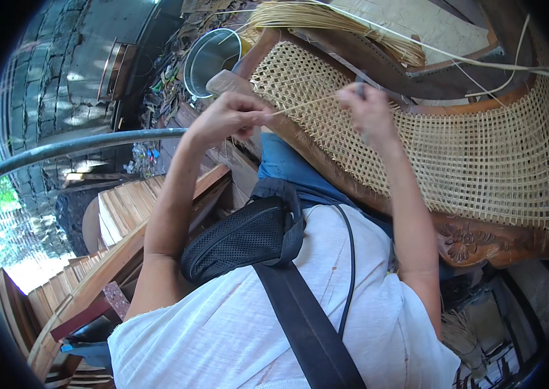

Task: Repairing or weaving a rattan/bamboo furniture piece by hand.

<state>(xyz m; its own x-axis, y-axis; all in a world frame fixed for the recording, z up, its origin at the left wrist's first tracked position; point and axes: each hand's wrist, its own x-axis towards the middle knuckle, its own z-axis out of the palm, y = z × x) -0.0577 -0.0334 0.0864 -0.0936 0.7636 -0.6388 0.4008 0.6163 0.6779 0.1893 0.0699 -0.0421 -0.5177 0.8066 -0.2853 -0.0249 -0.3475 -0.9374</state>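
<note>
A thin cane strand (307,105) runs taut between my two hands, above the woven cane panel of a wooden furniture frame. My left hand (232,120) pinches one end of it between thumb and fingers. At the other end, my right hand (370,111) is closed on the strand, somewhat blurred. A slim grey tool (360,83) shows above and below the right fist; its kind is hard to make out. Open-weave cane (443,155) fills the brown carved frame (469,240), which lies across my lap and to the right.
A bundle of loose cane strands (339,29) lies over the frame's far side, with long single strands (514,67) trailing right. Beyond my left hand stands a metal bucket (206,65). A curved metal pipe (86,146) and stacked wooden pieces (125,207) are on the left.
</note>
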